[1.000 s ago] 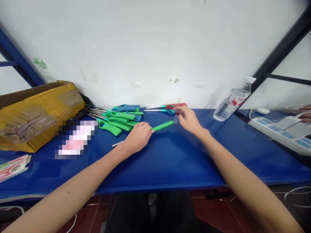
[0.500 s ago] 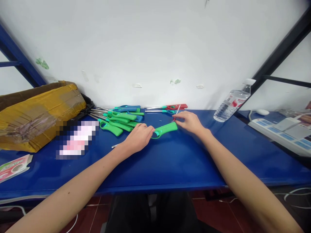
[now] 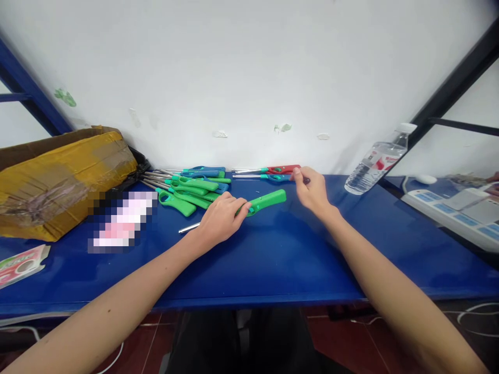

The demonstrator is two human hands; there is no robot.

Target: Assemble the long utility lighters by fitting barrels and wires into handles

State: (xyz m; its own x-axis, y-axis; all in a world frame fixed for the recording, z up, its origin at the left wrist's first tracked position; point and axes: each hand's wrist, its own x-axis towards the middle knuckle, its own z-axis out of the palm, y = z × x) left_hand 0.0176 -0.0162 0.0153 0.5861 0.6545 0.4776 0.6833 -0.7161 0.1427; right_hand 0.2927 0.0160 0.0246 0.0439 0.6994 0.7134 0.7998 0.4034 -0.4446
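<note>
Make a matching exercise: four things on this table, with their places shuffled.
1. Yellow-taped brown cardboard box
2. Clear plastic bottle with white cap
3. Red-handled, metal-tubed lighter
4. Rightmost green-handled, metal-tubed lighter

A. Right of the right hand
B. Just behind a blue-handled lighter
C. Left of the green-and-blue lighter pile
D. Held in the left hand

Pairs: 1-C; 2-A; 3-B; 4-D

R hand (image 3: 313, 189) moved right, now clear of green lighter's (image 3: 271, 199) end. Thin shaft prev. up from R fingers now out of sight; dark bit (image 3: 306, 181) shows at fist. Lighter, edge-on 1 s ago, now shows broad side; rod (image 3: 189, 228) sticks out more behind L hand (image 3: 222, 218) vs. 0.5 s ago.
</note>
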